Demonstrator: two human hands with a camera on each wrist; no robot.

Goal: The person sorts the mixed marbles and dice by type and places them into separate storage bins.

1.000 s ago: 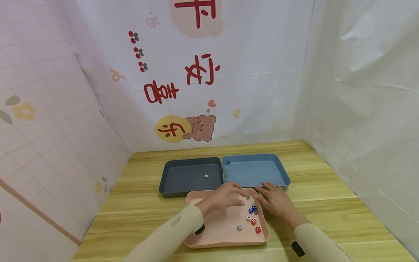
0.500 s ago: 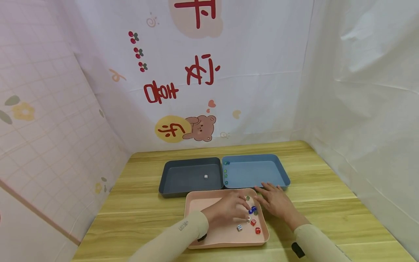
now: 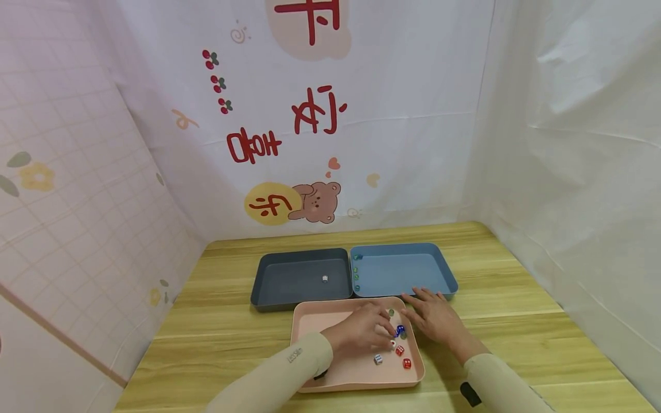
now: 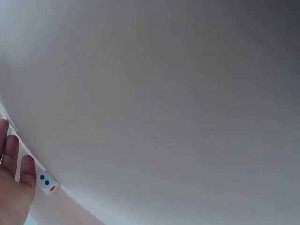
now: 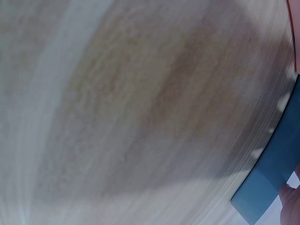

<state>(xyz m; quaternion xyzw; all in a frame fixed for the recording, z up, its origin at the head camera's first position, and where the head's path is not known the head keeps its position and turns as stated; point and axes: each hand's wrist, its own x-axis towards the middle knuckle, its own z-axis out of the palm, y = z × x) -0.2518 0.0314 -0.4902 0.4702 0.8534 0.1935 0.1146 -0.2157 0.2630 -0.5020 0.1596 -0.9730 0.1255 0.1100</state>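
Observation:
In the head view my left hand (image 3: 364, 328) is over the pink tray (image 3: 330, 378), fingers bent loosely, fingertips at a partly covered blue die. Beside them lie another blue die (image 3: 400, 329), a dark green piece (image 3: 403, 335) and a white die (image 3: 393, 344). Two red dice (image 3: 400, 350) (image 3: 407, 363) and a white-blue die (image 3: 378, 359) lie nearer the front. The left wrist view shows my fingers (image 4: 16, 173) beside a white die (image 4: 47, 183). My right hand (image 3: 439, 321) has its fingers spread at the blue tray's (image 3: 408, 272) front rim and holds nothing visible.
A dark grey tray (image 3: 294, 281) with one white die (image 3: 325, 279) stands behind the pink one. Several green pieces (image 3: 356, 277) line the blue tray's left side. A green piece (image 3: 391, 312) lies near the pink tray's back right corner. White cloth hangs behind and at both sides.
Over the last second my left hand has moved down and to the right, from the pink tray's back edge to the dice. My right hand has stayed in place.

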